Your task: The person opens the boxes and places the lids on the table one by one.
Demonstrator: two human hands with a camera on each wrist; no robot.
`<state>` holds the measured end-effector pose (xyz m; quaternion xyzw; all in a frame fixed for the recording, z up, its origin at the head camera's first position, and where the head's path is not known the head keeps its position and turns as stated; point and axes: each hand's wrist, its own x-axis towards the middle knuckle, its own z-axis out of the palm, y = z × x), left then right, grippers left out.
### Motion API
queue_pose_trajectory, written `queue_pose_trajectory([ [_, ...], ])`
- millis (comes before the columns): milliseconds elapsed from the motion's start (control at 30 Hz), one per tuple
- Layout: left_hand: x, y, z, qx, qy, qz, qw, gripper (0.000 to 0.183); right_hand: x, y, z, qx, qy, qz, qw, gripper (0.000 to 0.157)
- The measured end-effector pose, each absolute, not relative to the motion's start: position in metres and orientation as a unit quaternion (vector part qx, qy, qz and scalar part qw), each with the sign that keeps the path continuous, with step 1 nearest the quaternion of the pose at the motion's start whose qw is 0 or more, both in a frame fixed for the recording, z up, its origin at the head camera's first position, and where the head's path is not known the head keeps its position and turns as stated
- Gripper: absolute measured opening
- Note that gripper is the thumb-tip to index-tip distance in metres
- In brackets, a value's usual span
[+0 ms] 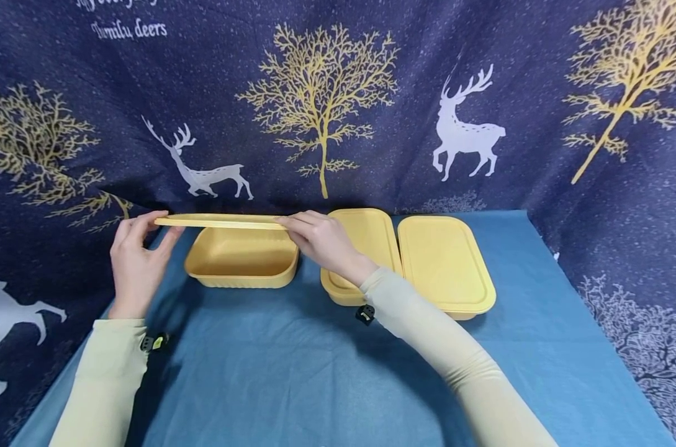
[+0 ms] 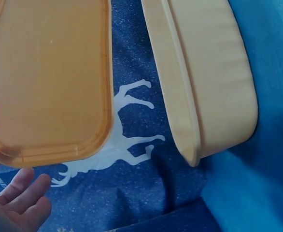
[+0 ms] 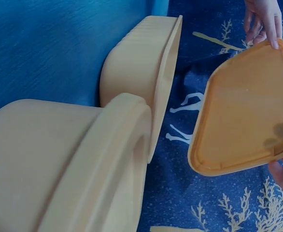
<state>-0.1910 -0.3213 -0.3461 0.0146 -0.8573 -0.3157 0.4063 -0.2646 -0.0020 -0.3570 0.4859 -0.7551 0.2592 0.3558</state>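
Two hands, one yellow lid. Lid is raised, nearly edge-on in the head view, above and behind the uncovered box; both wrist views show a gap between lid and box.

Left hand: fingers over the lid's left end, thumb beneath, a narrow pinch at the corner. Right hand: fingers over the right end, and the right wrist view shows fingertips at the rim, darkening through the panel. Grip is narrowed to about the lid's thickness on both sides; how hard they press, cannot tell.

Handling (estimates): lid thin and slightly see-through, probably plastic, so likely light. Holds flat between its two ends, hence fairly stiff, though the middle may flex a little if pushed. Surface looks smooth; moderate slip risk with fingertips alone. Breakage seems unlikely; bending a corner the likelier fault.

Best hold: short ends, on the raised rim, thumbs under, away from the broad panel. Uncovered box looks light too, apt to slide if bumped; steady it by its side walls.

Also on the blue-covered counter: two lidded boxes, the nearer and the farther, side by side to the right.
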Motion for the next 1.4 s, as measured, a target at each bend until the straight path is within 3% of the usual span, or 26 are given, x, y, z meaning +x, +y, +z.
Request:
queue_pose_trajectory([
  [367, -0.186, -0.321, -0.336, -0.006, -0.835, -0.348, 0.426, 0.035, -0.261, -0.002, -0.351, 0.477, -0.743, 0.312, 0.350, 0.026],
  [900, -0.174, -0.331, -0.331, -0.022, -0.844, -0.336, 0.417, 0.034, -0.242, -0.002, -0.346, 0.451, -0.759, 0.406, 0.236, 0.029],
  [1200, -0.167, -0.336, -0.334, -0.020, -0.861, -0.326, 0.389, 0.032, -0.238, -0.006, -0.352, 0.445, -0.766, 0.417, 0.203, 0.030],
  [1400, -0.162, -0.343, -0.337, -0.001, -0.885, -0.324, 0.335, 0.031, -0.236, -0.011, -0.359, 0.434, -0.781, 0.418, 0.164, 0.031],
])
